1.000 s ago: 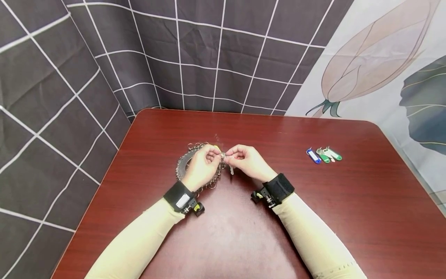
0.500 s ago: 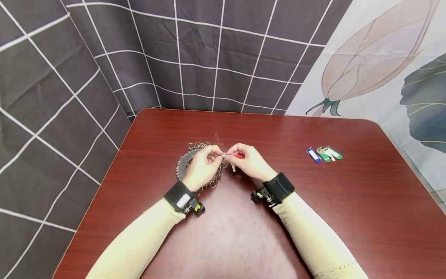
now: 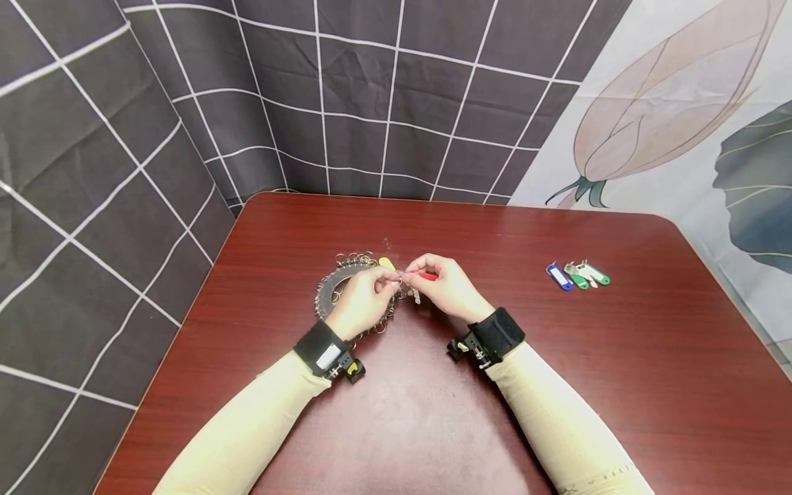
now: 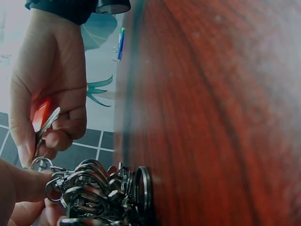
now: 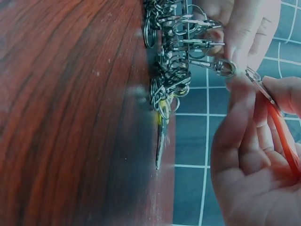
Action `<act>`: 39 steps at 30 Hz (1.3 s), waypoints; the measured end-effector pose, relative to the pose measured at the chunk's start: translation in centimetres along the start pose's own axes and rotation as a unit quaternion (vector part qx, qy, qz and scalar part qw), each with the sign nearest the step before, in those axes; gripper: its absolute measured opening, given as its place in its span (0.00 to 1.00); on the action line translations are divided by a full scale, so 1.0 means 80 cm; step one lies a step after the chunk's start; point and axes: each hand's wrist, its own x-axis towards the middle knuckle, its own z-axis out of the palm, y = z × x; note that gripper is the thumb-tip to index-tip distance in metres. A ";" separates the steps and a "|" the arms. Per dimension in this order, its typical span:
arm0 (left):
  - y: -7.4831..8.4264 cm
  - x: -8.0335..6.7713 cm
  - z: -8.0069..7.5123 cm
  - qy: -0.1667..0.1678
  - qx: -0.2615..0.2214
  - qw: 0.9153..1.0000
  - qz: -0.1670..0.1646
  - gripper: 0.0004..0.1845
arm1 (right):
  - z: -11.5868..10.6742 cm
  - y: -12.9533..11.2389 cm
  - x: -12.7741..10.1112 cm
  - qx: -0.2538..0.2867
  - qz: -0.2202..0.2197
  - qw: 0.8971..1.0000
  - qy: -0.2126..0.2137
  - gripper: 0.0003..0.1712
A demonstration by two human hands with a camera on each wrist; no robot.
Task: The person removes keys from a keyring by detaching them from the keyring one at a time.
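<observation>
Change: both hands have barely shifted since a second ago; the red tag now shows in the right hand and a yellow tag (image 3: 386, 262) has come clear beyond the left knuckles.
Left hand (image 3: 364, 299): fingers curled, thumb and forefinger pinching a small metal clasp (image 5: 220, 66) at the edge of the ring pile (image 3: 346, 289), which lies under and just beyond it.
Right hand (image 3: 447, 287): fingers curled round a red tag (image 3: 427, 276), its fingertips meeting the left hand's at the clasp; a key (image 4: 47, 125) lies against the tag inside the grip.
Red tag: flat, smooth plastic, narrow and oblong.
Ring pile: many thin split rings and clips of shiny grey metal, heaped in a rough disc, touching the table.
Table (image 3: 557, 385): dark red wood grain, glossy, rounded corners.
Spare tags (image 3: 577, 274): one blue, two green, flat plastic, well off to the right of the right hand.
</observation>
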 end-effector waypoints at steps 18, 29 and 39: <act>-0.002 -0.001 0.000 0.055 -0.035 0.998 0.002 0.05 | 0.004 -0.001 -0.004 -0.027 0.028 0.999 -0.033 0.05; -0.002 -0.001 0.002 0.039 -0.043 0.998 0.023 0.03 | 0.002 0.000 -0.001 -0.029 0.008 1.000 0.009 0.05; -0.001 0.001 0.004 0.024 -0.042 0.998 0.031 0.06 | 0.001 -0.003 -0.002 -0.008 0.034 0.999 0.023 0.04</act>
